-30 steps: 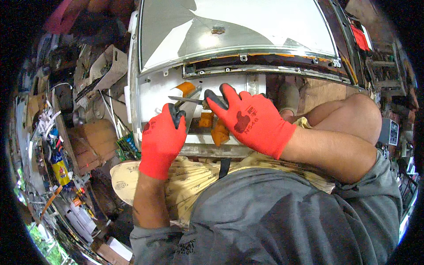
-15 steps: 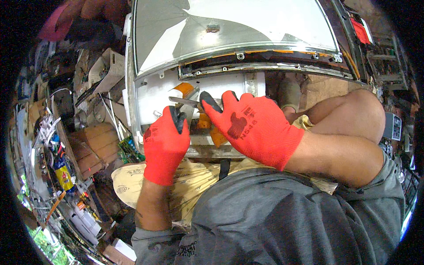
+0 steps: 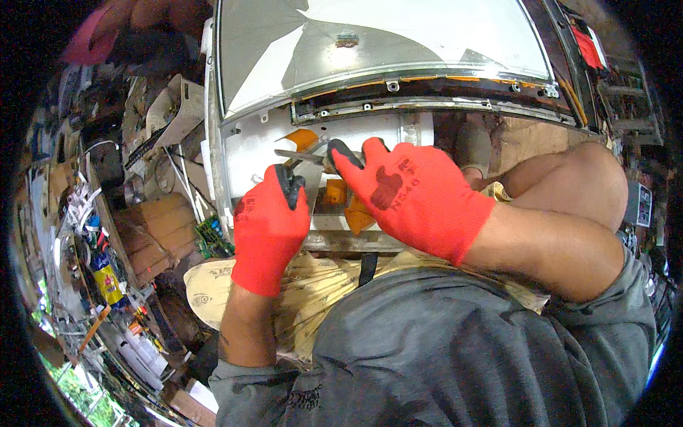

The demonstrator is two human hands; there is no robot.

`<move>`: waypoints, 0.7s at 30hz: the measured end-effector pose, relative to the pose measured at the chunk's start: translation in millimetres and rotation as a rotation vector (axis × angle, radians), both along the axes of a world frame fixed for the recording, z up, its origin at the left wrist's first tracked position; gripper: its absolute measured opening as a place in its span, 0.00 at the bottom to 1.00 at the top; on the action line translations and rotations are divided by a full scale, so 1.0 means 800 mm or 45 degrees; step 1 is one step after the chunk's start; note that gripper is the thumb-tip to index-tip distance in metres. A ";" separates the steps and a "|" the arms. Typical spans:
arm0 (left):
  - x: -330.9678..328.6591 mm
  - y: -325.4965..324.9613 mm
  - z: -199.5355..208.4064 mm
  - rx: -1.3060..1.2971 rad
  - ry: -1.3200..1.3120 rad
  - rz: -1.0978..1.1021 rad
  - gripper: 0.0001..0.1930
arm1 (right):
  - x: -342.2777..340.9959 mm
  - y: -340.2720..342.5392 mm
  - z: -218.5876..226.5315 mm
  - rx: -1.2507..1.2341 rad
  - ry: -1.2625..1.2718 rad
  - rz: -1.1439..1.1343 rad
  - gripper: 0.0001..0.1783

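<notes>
My right hand (image 3: 409, 199), in a red glove with dark fingertips, is closed round a flat grey metal blade (image 3: 297, 154). The blade points left, and its handle end is hidden in the glove. On the left, my left hand (image 3: 272, 228), gloved the same way, has thumb and fingers pinched together just below the blade's tip. A thin dark piece seems to stick up from that pinch; I cannot make out what it is. Orange pieces (image 3: 336, 191) lie beneath and between the hands on a white panel (image 3: 245, 153), with another orange piece (image 3: 303, 138) beyond the blade.
A large glossy screen panel (image 3: 384, 43) in a metal frame lies beyond my hands. Cluttered scrap, a cardboard box (image 3: 178, 110) and a green circuit board (image 3: 212, 238) fill the left side. My bare knee (image 3: 590, 171) is at the right, beside brown cardboard (image 3: 537, 139).
The view has shifted slightly. The left hand is tipped a little differently near the blade; the right hand keeps its grip on the blade.
</notes>
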State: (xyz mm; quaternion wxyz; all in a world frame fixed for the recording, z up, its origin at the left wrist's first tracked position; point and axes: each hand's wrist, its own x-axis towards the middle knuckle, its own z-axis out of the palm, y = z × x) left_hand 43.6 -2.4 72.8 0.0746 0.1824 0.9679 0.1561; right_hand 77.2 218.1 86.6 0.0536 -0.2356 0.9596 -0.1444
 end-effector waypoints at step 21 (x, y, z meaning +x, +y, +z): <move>-0.004 0.009 0.008 -0.108 0.029 -0.041 0.10 | 0.005 0.004 0.017 0.126 -0.010 0.004 0.27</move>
